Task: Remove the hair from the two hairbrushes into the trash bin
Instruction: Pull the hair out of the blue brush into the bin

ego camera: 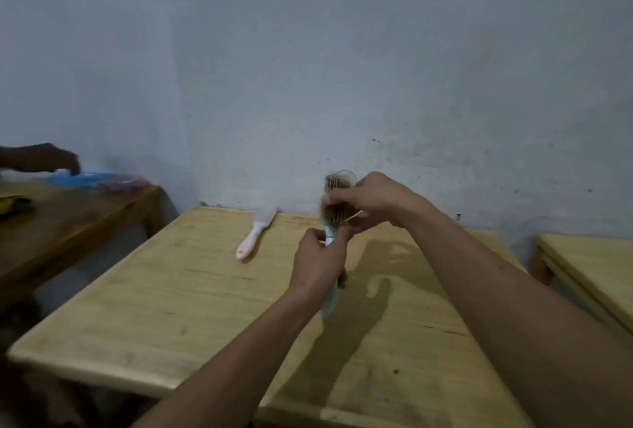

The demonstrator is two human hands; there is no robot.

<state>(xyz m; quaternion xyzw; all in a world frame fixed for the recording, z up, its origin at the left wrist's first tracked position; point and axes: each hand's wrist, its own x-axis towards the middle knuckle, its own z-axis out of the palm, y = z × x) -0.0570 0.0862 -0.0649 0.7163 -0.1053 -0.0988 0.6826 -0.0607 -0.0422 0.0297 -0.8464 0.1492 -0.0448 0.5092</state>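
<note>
Left hand point(318, 265) grips blue hairbrush point(331, 294) handle, right hand point(370, 201) pinches hair point(337, 194) on its head; pink hairbrush point(255, 234) lies on table point(171, 307)

Left hand point(320, 261) gripping blue hairbrush point(331, 294) handle, right hand point(368, 199) fingers point(334, 195) pinching hair point(339, 184)

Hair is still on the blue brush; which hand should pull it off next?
The right hand. Its fingers are already on the hair at the blue brush head, while the left hand has its grip on the handle and steadies it. The pink brush lies untouched on the table.
</note>
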